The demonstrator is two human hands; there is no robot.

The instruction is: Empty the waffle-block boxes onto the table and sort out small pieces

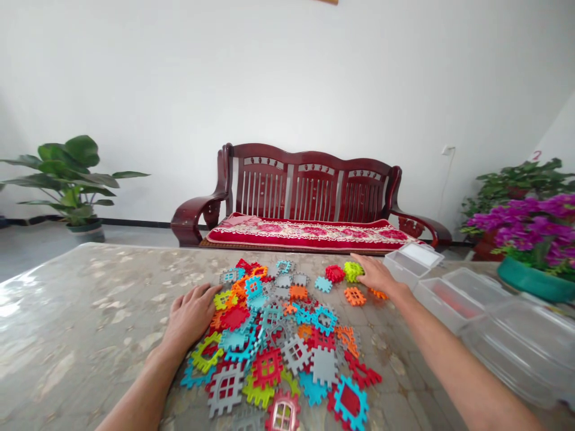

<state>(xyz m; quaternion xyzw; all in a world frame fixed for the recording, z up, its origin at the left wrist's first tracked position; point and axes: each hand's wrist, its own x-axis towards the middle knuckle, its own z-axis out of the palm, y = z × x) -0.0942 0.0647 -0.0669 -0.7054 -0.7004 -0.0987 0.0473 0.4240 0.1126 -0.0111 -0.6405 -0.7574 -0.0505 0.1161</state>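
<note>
A heap of interlocking plastic building tiles [269, 329] with toothed edges, in red, blue, grey, orange and lime green, lies on the table in front of me. Some tiles are solid, others have window-like openings. My left hand [191, 314] rests at the heap's left edge, palm down with fingers stretched out and nothing in it. Beyond the heap to the right, my right hand [375, 275] curves round the right side of a small stack of lime-green tiles [353, 272]. Just left of that stack sits a red stack of tiles [335, 274]; an orange tile [354, 296] lies nearer to me.
Clear plastic boxes [449, 302] with open lids stand along the right side, beside my right forearm; one holds something reddish. A teal pot [534, 278] of purple flowers is behind them. Across the patterned table [90, 335] stands a dark red wooden bench [314, 179].
</note>
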